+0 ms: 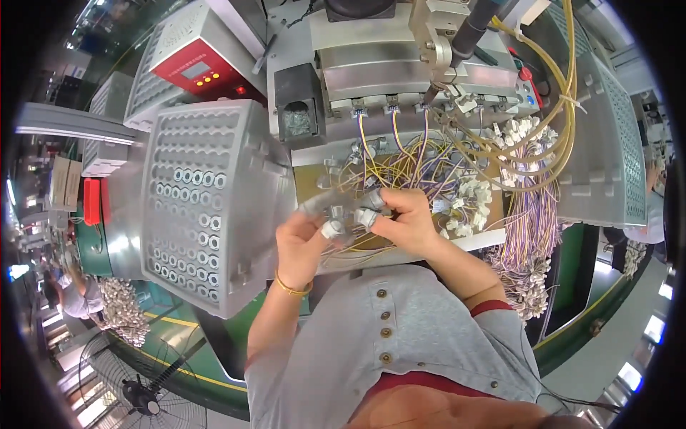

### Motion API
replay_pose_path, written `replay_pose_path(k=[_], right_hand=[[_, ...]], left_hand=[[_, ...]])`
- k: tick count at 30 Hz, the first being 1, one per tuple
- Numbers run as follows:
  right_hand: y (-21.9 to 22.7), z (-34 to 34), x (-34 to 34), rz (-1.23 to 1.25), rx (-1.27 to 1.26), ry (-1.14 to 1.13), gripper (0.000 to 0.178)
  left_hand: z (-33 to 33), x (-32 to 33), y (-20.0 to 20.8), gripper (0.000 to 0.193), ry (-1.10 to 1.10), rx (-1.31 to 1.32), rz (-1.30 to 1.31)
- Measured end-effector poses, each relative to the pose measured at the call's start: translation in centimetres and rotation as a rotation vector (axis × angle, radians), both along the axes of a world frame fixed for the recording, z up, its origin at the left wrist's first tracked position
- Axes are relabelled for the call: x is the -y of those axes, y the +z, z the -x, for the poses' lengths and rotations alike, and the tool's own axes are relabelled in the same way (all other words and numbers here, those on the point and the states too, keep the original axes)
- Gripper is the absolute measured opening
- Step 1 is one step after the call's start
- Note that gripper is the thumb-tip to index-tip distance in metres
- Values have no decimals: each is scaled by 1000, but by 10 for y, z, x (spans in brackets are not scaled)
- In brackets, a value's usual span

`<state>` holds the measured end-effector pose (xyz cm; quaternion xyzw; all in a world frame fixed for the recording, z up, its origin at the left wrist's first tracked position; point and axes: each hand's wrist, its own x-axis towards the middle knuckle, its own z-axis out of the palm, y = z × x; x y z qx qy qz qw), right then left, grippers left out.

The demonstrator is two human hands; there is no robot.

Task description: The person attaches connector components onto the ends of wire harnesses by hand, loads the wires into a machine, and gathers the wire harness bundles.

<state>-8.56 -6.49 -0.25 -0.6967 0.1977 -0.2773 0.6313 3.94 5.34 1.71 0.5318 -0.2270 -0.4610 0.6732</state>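
From the head, we see the left hand [299, 247] and right hand [409, 223] close together by the messy wires [411, 171], fingers bent, but the tips are too blurry or small for us to tell what either pinches, and the bottom edge cuts off the fan [137, 390].

Left hand [299, 244] blurred at fingertips. 2 cut off: fan [146, 406], black round part [361, 7].

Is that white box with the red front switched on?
The box looks on: a small red light glows low on its red front.
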Motion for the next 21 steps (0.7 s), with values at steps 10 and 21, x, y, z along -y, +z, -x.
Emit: replay_pose_path(k=[10, 21], right_hand=[[16, 3, 10, 263, -37, 30, 11], [23, 10, 9, -106, -87, 84, 10]], left_hand=[[11, 3, 0, 32, -1, 93, 126], [18, 21, -6, 19, 25, -173, 45]])
